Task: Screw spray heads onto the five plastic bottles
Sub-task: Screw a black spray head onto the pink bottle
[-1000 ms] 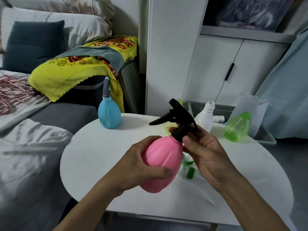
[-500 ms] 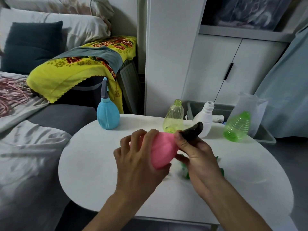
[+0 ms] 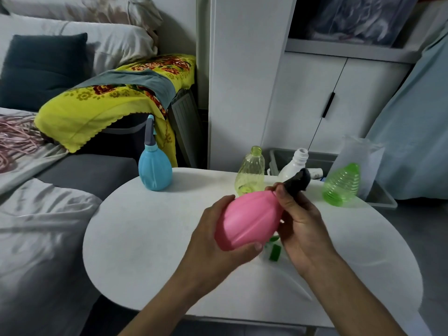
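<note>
White and rounded, the table (image 3: 150, 238) stands beside a grey sofa (image 3: 80, 170) and in front of white cupboards (image 3: 315, 98). Above the tabletop, the left hand (image 3: 213, 241) cups the base of a pink bottle (image 3: 247, 219), fingers curled around its underside and thumb across the near side. The bottle lies tilted, neck pointing up and to the right. The right hand (image 3: 303, 221) closes its fingers around the neck and the black spray head (image 3: 297, 181). At the far edge stand a blue bottle (image 3: 155, 170) with its spray head fitted, a yellow bottle (image 3: 249, 175), a white bottle (image 3: 294, 163) and a green bottle (image 3: 341, 185), these three open-necked. Green spray parts (image 3: 274, 252) lie under the hands, mostly hidden.
</note>
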Motion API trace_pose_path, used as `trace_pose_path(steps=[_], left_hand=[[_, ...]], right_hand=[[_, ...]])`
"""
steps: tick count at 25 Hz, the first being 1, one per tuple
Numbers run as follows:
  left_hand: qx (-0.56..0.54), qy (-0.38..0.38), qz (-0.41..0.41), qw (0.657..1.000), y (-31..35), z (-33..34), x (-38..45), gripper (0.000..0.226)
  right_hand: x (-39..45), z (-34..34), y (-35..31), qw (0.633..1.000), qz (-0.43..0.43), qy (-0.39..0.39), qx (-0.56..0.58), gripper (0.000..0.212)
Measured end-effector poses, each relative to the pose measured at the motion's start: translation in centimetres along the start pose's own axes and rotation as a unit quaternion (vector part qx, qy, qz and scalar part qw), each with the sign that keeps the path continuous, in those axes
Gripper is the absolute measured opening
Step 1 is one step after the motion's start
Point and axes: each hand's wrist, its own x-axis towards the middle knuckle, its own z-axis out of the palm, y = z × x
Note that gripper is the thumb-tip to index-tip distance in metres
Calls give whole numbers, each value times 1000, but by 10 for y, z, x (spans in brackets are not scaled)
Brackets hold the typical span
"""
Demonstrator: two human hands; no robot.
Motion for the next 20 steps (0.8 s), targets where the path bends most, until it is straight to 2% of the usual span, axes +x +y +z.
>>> trace_pose_path(steps=[2, 4, 5, 6, 7, 8, 10, 12, 13, 14, 16, 17, 20], left_hand=[[-156, -43, -31, 986, -2, -8, 1, 76], [-201, -111, -35, 973, 1, -13, -2, 74], [-133, -111, 10, 985, 4, -12, -4, 79], [-37, -71, 46, 996, 7, -8, -4, 85], [13, -13, 47, 999, 8, -3, -3, 91], [50, 11, 74, 996, 7, -1, -3, 95], [-25, -29, 57, 998, 8, -8, 1, 98], [-72, -90, -7, 993, 6, -19, 6, 90], [-64, -96, -16, 993, 6, -20, 8, 84], [-34, -72, -3, 997, 7, -17, 7, 83], [51, -33, 65, 996, 9, -10, 4, 90], [41, -38, 68, 996, 7, -10, 4, 92], [-37, -107, -4, 994, 8, -19, 7, 87]], right_hand=[[3, -4, -11, 997, 1, -43, 57, 27], [3, -3, -16, 994, 8, -82, 73, 30], [3, -2, -15, 995, 14, -82, 61, 29], [3, -2, -14, 996, 23, -75, 45, 27], [4, -3, -13, 997, 29, -71, 32, 25], [3, -3, -14, 997, 28, -70, 26, 24], [3, -5, -17, 995, 17, -91, 30, 24], [1, -4, -18, 991, 7, -129, 35, 28], [0, -4, -18, 990, 2, -140, 28, 28], [1, -4, -17, 990, -1, -141, 19, 27], [1, -5, -17, 991, -7, -136, 9, 24], [1, -5, -18, 989, -13, -148, 13, 24], [-3, -3, -21, 973, -15, -230, 32, 35]])
